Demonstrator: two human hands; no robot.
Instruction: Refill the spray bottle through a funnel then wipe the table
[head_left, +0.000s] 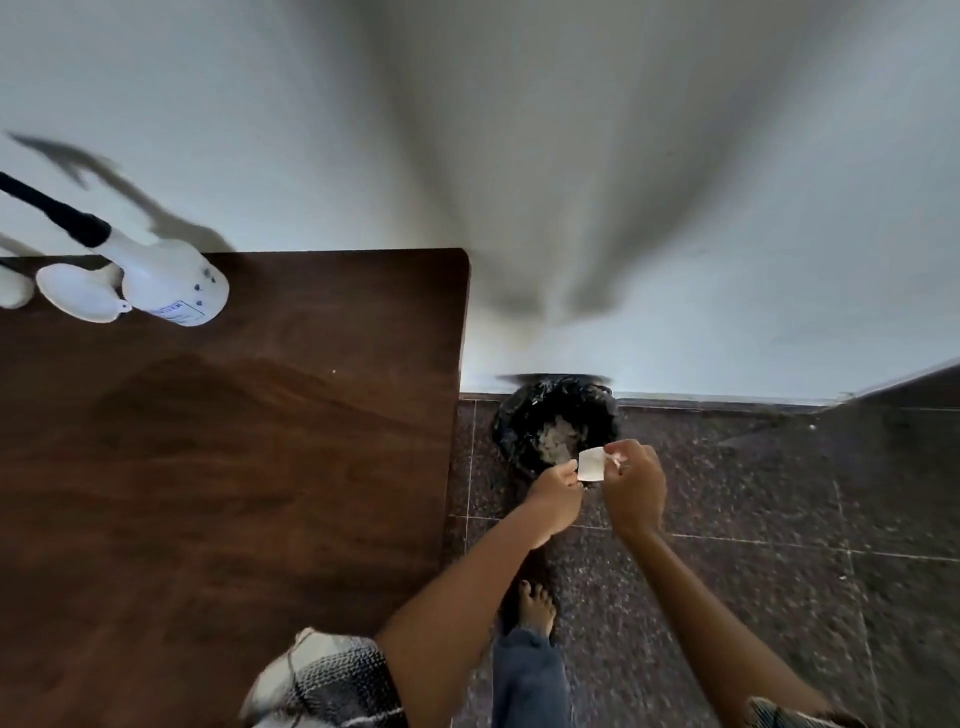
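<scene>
Two hands, our left hand (555, 496) and right hand (635, 483), pinch one white paper scrap (592, 464) above the black-lined bin (556, 423), well apart from spray bottle (166, 283) and funnel (78, 291) on the table (260, 467); released off-centre, it may flutter onto the floor.

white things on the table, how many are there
3 in view, all at the far left corner of the table: the spray bottle, the funnel beside it on its left, and a rounded white object cut off by the frame edge. More may lie beyond it.
</scene>
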